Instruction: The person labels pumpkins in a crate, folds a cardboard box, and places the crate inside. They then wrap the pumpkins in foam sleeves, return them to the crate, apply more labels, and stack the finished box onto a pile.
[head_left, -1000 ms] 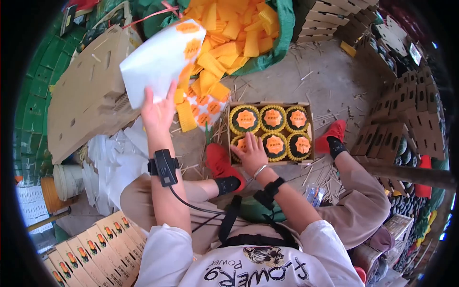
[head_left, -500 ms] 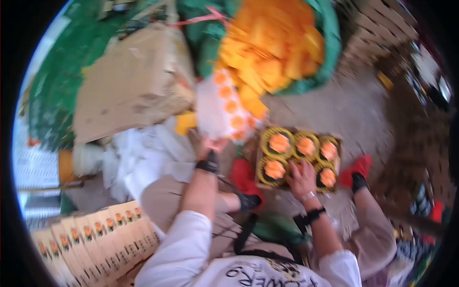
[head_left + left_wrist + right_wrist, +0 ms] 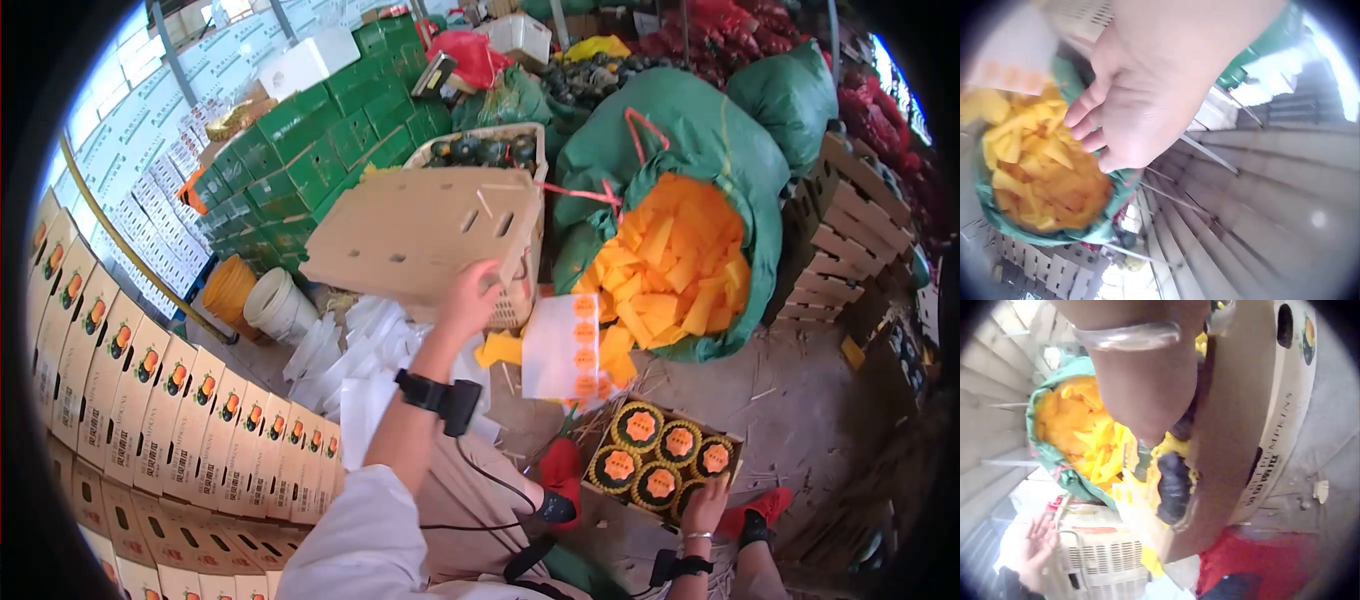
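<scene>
In the head view an open cardboard box (image 3: 735, 462) holds several dark green pumpkins (image 3: 659, 484) in yellow foam nets, with orange labels on top. The right hand (image 3: 706, 505) rests over the pumpkin at the box's lower right corner; the right wrist view shows that hand (image 3: 1147, 394) from behind, its fingertips mostly hidden. Empty, the left hand (image 3: 468, 303) hovers by the near edge of a flat cardboard sheet (image 3: 420, 225), fingers loosely bent in the left wrist view (image 3: 1132, 115). A white sheet with orange stickers (image 3: 558, 350) lies against the orange foam pieces.
A green sack (image 3: 690, 130) full of orange foam nets (image 3: 690, 270) stands behind the box. Rows of printed cartons (image 3: 190, 420) line the left side, near two buckets (image 3: 280, 308). More flat cartons (image 3: 835, 240) are stacked at the right.
The left hand has let go of the sticker sheet and moved away from it. The right hand has shifted from the box's lower left pumpkin to its lower right one. The head view has swung up and left.
</scene>
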Tool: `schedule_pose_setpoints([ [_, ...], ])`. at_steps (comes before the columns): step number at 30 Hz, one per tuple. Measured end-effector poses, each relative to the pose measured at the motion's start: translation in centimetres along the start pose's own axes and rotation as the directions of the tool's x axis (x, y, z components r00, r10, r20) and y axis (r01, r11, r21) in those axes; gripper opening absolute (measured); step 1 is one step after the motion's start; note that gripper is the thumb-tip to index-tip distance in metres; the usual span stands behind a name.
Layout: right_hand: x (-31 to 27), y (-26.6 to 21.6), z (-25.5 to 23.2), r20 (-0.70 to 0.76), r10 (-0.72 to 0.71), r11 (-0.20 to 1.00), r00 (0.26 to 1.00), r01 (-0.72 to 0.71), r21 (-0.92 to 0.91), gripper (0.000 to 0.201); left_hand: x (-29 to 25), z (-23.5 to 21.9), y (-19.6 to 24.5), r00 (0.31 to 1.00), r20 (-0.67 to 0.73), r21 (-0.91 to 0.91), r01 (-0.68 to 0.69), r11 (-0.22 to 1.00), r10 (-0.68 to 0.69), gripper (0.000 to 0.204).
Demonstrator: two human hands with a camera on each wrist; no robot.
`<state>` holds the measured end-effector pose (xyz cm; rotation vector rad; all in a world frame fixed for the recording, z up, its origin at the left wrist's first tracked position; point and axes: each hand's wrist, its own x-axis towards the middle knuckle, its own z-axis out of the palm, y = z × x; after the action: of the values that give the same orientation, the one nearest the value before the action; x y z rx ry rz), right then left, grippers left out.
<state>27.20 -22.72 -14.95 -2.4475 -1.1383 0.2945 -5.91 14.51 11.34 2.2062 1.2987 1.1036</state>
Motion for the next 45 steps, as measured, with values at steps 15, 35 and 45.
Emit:
schedule_pose_setpoints([
  [15, -2.2, -4.5, -3.5, -0.122, 0.008, 1.0, 0.993, -0.008, 0.002, 0.053, 3.5, -5.7, -8.1, 0.893, 0.451, 0.456, -0.225, 0.861, -0.006, 0.042],
  [35, -0.3, -9.3, -5.0, 0.068, -0.168, 0.952, 0.983, 0.144, 0.27, 0.039, 1.5, -24.6, 2.3, 0.63, -0.773, -0.485, -0.517, 0.705, -0.071, 0.027],
  [45, 0.5, -30.0, -16.7, -0.785, -0.475, 0.141, 0.397, 0.915, 0.378, 0.029, -20.4, -23.1, 4.5, 0.801, -0.584, -0.604, -0.324, 0.728, -0.128, 0.024],
])
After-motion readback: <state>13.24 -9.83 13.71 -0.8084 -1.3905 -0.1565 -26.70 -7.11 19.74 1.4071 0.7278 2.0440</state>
